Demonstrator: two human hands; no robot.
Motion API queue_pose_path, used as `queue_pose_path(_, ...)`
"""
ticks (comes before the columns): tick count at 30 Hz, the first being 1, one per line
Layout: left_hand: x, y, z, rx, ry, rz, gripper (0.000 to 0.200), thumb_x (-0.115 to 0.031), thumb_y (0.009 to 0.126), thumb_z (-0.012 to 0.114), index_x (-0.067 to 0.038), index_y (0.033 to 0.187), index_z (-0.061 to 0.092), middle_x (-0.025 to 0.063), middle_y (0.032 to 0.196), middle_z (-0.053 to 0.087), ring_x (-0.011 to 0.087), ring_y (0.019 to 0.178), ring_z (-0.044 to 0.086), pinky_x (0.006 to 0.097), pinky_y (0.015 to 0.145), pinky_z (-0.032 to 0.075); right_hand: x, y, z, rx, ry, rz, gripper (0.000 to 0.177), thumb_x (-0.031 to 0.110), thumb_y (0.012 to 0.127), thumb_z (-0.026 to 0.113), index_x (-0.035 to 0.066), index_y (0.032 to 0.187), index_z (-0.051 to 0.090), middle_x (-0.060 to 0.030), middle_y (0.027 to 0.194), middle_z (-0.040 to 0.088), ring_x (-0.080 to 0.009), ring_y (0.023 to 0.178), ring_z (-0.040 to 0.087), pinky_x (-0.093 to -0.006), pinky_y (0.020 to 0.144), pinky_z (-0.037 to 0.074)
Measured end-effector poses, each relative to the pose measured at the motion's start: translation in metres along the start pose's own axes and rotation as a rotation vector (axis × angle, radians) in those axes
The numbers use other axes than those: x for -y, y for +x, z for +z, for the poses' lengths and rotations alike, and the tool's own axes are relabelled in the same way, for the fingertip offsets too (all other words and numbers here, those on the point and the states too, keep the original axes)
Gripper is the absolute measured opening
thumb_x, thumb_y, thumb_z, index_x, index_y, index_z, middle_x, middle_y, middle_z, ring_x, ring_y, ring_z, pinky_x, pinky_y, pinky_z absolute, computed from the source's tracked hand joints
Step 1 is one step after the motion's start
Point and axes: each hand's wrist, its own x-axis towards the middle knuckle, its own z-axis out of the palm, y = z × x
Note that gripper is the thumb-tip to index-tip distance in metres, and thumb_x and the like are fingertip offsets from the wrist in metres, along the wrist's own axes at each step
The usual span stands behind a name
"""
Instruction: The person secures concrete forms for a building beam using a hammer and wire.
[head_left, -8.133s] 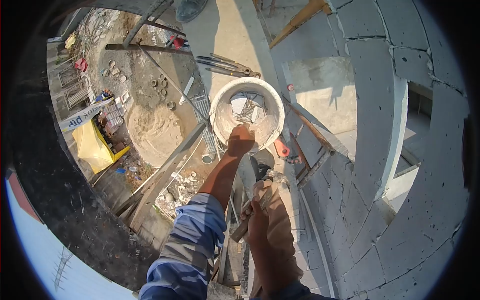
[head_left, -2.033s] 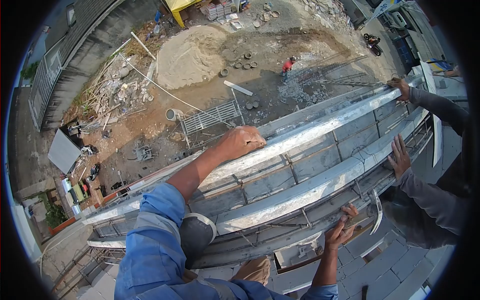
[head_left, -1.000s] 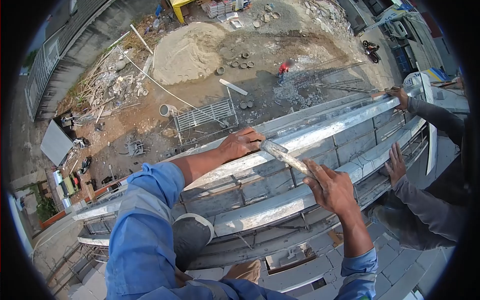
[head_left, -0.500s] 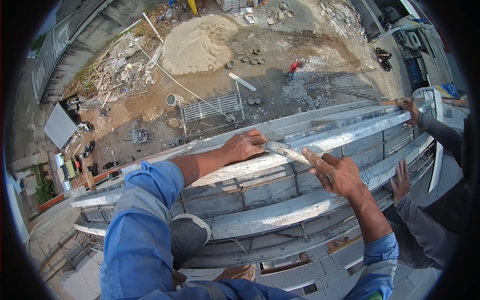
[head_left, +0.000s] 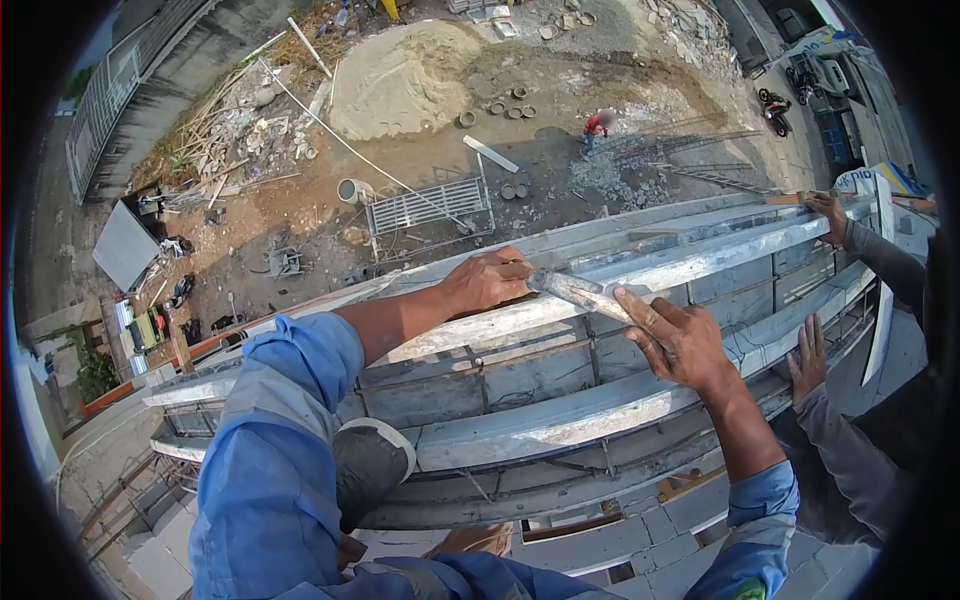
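My right hand (head_left: 685,345) grips the pale end of a short cement-smeared tool (head_left: 580,290), thick and grey at its other end. That thick end lies over a long whitish metal beam (head_left: 690,270), close by my left hand (head_left: 490,280). My left fingers are curled together at the beam's top edge, and I cannot tell what they hold. Below runs a second whitish beam (head_left: 560,430), and between the two are grey panels with thin dark rods. My shoe (head_left: 370,470) is at this lower beam.
At right, a co-worker's hand (head_left: 828,215) holds the upper beam's far end; their other hand (head_left: 808,360) is by the lower beam. Beyond the edge, far below, are a sand pile (head_left: 400,80), a metal frame (head_left: 430,210), several buckets and a person in red (head_left: 597,125).
The view has shifted slightly. My right hand and the tool sit a little lower along the beam, while my left hand stays at the same spot on it.
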Motion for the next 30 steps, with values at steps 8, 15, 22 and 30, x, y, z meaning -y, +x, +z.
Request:
queue_pose_path(8, -0.007, 0.005, -0.001, -0.03, 0.06, 0.019, 0.019, -0.012, 0.084, 0.061, -0.012, 0.101, 0.068, 0.0031, 0.104, 0.067, 0.0273, 0.104, 0.06, 0.0364, 0.071, 0.059, 0.007, 0.002, 0.002, -0.208, 0.222, 0.032, 0.052, 0.031, 0.093, 0.06, 0.029, 0.143, 0.045, -0.0064, 0.084, 0.068, -0.0278, 0.059, 0.063, -0.0369, 0.051, 0.051)
queue_pose_path(15, 0.004, -0.004, 0.007, 0.028, 0.026, -0.029, 0.018, -0.014, 0.079, 0.066, -0.012, 0.097, 0.069, 0.0016, 0.11, 0.066, 0.0261, 0.109, 0.058, 0.0376, 0.079, 0.058, 0.01, -0.004, 0.007, -0.02, 0.015, 0.049, 0.053, 0.035, 0.094, 0.058, 0.033, 0.145, 0.042, -0.0043, 0.079, 0.066, -0.0261, 0.052, 0.061, -0.0374, 0.049, 0.051)
queue_pose_path(22, -0.002, 0.001, 0.001, -0.009, 0.02, -0.026, 0.015, -0.014, 0.08, 0.067, -0.011, 0.094, 0.07, 0.0017, 0.111, 0.066, 0.0255, 0.114, 0.056, 0.0366, 0.077, 0.058, 0.007, -0.002, 0.004, 0.116, -0.068, 0.105, 0.055, 0.036, 0.093, 0.058, 0.035, 0.145, 0.04, -0.0034, 0.076, 0.064, -0.0236, 0.049, 0.058, -0.0372, 0.047, 0.05)
queue_pose_path(30, -0.004, 0.001, -0.003, -0.022, -0.005, -0.034, 0.019, -0.013, 0.083, 0.064, -0.013, 0.102, 0.07, 0.0032, 0.103, 0.069, 0.0281, 0.109, 0.058, 0.0377, 0.073, 0.059, 0.003, -0.002, 0.009, -0.358, 0.192, -0.094, 0.054, 0.03, 0.091, 0.063, 0.028, 0.142, 0.046, -0.0046, 0.075, 0.063, -0.0228, 0.05, 0.057, -0.035, 0.046, 0.048)
